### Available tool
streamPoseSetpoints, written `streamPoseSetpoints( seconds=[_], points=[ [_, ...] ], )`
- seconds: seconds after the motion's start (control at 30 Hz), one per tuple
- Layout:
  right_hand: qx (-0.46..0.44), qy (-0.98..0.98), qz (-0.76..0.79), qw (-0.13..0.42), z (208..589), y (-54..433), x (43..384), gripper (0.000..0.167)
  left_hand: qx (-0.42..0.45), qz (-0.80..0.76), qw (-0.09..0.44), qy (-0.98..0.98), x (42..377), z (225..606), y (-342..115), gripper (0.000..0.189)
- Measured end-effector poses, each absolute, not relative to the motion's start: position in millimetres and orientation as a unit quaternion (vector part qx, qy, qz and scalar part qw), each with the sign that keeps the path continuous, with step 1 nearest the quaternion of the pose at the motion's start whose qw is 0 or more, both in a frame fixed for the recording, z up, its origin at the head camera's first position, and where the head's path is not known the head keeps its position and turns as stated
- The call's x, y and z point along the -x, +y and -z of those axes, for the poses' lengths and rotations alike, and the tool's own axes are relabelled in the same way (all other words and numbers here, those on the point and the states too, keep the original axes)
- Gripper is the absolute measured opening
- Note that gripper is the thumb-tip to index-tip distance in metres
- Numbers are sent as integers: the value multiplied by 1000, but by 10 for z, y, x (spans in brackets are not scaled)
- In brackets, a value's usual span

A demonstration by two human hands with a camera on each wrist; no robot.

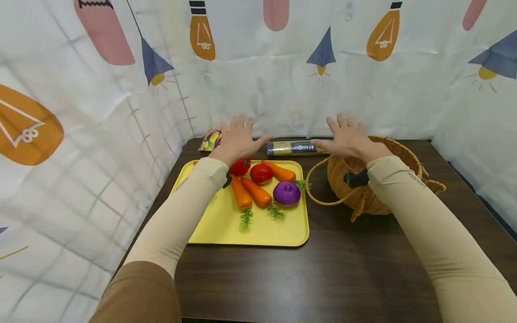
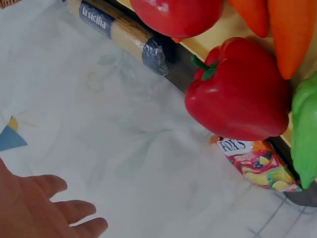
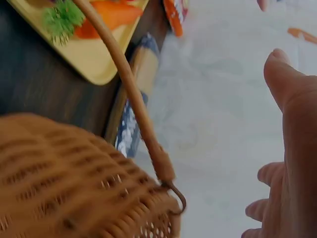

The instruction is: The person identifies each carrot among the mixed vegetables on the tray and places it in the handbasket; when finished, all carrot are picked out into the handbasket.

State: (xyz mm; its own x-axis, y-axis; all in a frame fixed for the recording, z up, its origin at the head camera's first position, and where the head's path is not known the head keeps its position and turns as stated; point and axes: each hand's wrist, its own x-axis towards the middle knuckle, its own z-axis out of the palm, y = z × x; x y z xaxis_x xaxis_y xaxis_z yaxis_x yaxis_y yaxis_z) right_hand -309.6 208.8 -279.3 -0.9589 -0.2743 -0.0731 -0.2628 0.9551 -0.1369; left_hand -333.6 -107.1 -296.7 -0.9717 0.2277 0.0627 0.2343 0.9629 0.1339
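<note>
Head view: left hand [image 1: 238, 140] and right hand [image 1: 348, 138] are raised toward the counter's far edge, fingers spread, both holding nothing. Yellow tray [image 1: 291, 231] is on the left half of the counter [image 1: 323, 278], wicker basket [image 1: 372, 204] right of it, pasta pack [image 1: 296, 147] along the far edge between hands, snack packet [image 1: 210, 141] at the far left corner. Main risk, I'd say: basket handle [image 1: 308, 181] droops to the tray's right edge, where the upper carrot [image 1: 283, 172] pokes its leaves over the rim; dragging the basket sideways could snag them. Room: near edge has a wide bare strip, front right corner too; tray-basket gap is tight. Left wrist view: left hand's fingers are apart over the cloth [image 2: 124, 163], touching nothing. Red pepper [image 2: 240, 89] and green vegetable [image 2: 306, 129] sit by the tray's far left; a bumped rim would probably roll the pepper. Snack packet reaches the far edge, leaning or overhanging, can't tell; a careless brush could drop it behind. Right wrist view: right hand's fingers are apart too, clear of the basket; handle crosses in front of the pasta pack, so a low reach there could knock it. Little spare counter behind the pack.
</note>
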Motion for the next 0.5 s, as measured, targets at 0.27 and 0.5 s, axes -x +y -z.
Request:
streamPoseSetpoints(
  seconds=[0.27, 0.5],
  points=[
    [199, 970, 129, -44, 2957, 1887, 2982, 87, 112, 144, 115, -976, 3226, 3055, -1449, 66],
    [235, 957, 152, -78, 3071, 1589, 2794, 66, 70, 229, 165, -957, 3083, 3116, -1828, 50]
  ],
)
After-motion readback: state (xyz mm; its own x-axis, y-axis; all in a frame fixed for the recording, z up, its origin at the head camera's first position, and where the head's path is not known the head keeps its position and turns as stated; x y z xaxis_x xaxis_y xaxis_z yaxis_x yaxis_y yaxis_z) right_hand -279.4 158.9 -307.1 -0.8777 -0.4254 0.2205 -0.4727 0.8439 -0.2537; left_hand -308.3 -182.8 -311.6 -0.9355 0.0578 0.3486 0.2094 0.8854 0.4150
